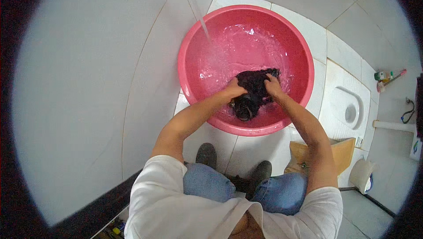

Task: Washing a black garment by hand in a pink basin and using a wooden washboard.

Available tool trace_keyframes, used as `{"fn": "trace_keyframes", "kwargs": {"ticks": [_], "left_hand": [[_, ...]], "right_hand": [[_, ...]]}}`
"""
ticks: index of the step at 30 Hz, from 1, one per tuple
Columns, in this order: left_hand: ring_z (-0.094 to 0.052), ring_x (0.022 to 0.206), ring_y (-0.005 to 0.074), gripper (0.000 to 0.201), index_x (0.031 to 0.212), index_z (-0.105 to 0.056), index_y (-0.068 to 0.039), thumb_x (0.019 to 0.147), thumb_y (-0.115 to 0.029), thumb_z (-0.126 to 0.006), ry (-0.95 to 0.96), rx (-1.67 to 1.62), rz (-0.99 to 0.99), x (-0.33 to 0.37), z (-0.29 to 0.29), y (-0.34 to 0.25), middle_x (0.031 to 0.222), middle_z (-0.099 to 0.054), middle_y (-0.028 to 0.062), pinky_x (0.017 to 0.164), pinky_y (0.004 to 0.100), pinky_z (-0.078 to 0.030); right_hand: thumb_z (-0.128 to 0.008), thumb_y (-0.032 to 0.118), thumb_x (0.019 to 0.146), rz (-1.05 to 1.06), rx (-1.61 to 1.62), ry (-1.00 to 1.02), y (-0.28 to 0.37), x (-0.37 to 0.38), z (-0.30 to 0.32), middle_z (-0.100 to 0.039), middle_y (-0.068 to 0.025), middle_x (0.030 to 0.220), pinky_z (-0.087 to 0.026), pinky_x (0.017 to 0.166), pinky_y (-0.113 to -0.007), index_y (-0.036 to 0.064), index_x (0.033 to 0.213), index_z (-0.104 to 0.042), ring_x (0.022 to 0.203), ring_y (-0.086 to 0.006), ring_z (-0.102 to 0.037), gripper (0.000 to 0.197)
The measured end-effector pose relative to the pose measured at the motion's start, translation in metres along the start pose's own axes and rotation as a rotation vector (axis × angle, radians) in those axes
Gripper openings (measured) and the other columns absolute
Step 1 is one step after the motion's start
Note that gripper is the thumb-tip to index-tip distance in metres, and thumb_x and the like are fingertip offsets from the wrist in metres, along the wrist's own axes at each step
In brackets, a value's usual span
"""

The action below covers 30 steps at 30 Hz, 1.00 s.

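Mid-wash: water stream (203, 25) runs into pink basin (189, 45). Left hand (233, 90) and right hand (272, 85), fingers clamped on dark wet cloth (252, 93) in the basin's water. Likely next: both hands scrub it.

Open water fills the far half of the pink basin (304, 58). The water stream (203, 25) cuts the far-left side. Dark cloth (253, 93) crowds the near edge.

Seen from above, a person's left hand (233, 90) and right hand (273, 85) both grip a wet black garment (252, 94) near the front rim of a pink basin (187, 62) on a white tiled floor (246, 148). A thin stream of water (203, 26) falls into the basin's back left part.
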<state>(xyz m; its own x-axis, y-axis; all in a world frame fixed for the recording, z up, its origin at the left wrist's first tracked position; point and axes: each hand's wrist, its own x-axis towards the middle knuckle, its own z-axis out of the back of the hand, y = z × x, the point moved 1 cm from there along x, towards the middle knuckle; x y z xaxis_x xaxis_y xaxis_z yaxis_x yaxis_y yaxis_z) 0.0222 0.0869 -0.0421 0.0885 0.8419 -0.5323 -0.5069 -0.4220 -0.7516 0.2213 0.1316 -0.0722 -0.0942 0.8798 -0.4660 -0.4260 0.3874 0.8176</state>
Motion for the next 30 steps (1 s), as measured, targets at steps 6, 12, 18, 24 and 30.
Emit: {"fn": "trace_keyframes", "kwargs": {"ticks": [6,12,18,24,30], "left_hand": [[-0.063,0.092,0.0191,0.045,0.114,-0.059,0.000,0.073,-0.008,-0.074,0.221,-0.554,-0.082,-0.062,0.060,-0.162,0.101,-0.066,0.0102,0.082,0.0301,-0.050],[-0.062,0.090,0.0162,0.042,0.110,-0.060,0.002,0.071,-0.004,-0.075,-0.137,-0.654,-0.808,-0.104,0.109,-0.223,0.097,-0.065,0.0101,0.082,0.0287,-0.050],[-0.063,0.093,0.0203,0.034,0.104,-0.066,-0.006,0.071,-0.008,-0.073,-0.575,-0.106,-0.967,-0.097,0.107,-0.188,0.098,-0.064,0.0080,0.084,0.0314,-0.049],[-0.061,0.093,0.0299,0.029,0.097,-0.068,-0.010,0.068,-0.015,-0.069,-0.462,0.331,-0.578,-0.028,0.067,-0.090,0.095,-0.061,0.0125,0.081,0.0372,-0.048],[-0.045,0.120,0.0338,0.040,0.106,-0.068,-0.012,0.070,-0.029,-0.070,-0.214,0.968,-0.190,-0.017,0.068,-0.042,0.118,-0.054,0.0139,0.096,0.0544,-0.037]], "right_hand": [[-0.047,0.011,0.083,0.396,0.120,-0.433,0.086,-0.053,0.069,-0.066,-0.0152,0.097,-0.047,0.082,-0.034,-0.0043,0.111,-0.061,0.090,-0.0234,-0.061,0.035],[-0.044,0.003,0.087,0.829,0.172,-0.552,0.205,-0.131,0.107,-0.060,-0.0100,0.110,-0.043,0.091,-0.028,-0.0075,0.118,-0.055,0.098,-0.0158,-0.056,0.035],[-0.061,0.002,0.074,0.838,-0.209,-0.568,0.173,-0.122,0.109,-0.067,-0.0133,0.102,-0.048,0.086,-0.032,0.0019,0.112,-0.063,0.094,-0.0225,-0.064,0.038],[-0.069,0.020,0.073,0.612,-0.658,-0.135,0.063,-0.102,0.046,-0.066,-0.0192,0.101,-0.049,0.083,-0.043,0.0031,0.108,-0.065,0.094,-0.0362,-0.063,0.039],[-0.069,0.036,0.079,0.486,-0.723,0.525,0.069,-0.080,0.029,-0.068,-0.0193,0.089,-0.051,0.078,-0.042,0.0076,0.111,-0.065,0.083,-0.0364,-0.066,0.042]]}}
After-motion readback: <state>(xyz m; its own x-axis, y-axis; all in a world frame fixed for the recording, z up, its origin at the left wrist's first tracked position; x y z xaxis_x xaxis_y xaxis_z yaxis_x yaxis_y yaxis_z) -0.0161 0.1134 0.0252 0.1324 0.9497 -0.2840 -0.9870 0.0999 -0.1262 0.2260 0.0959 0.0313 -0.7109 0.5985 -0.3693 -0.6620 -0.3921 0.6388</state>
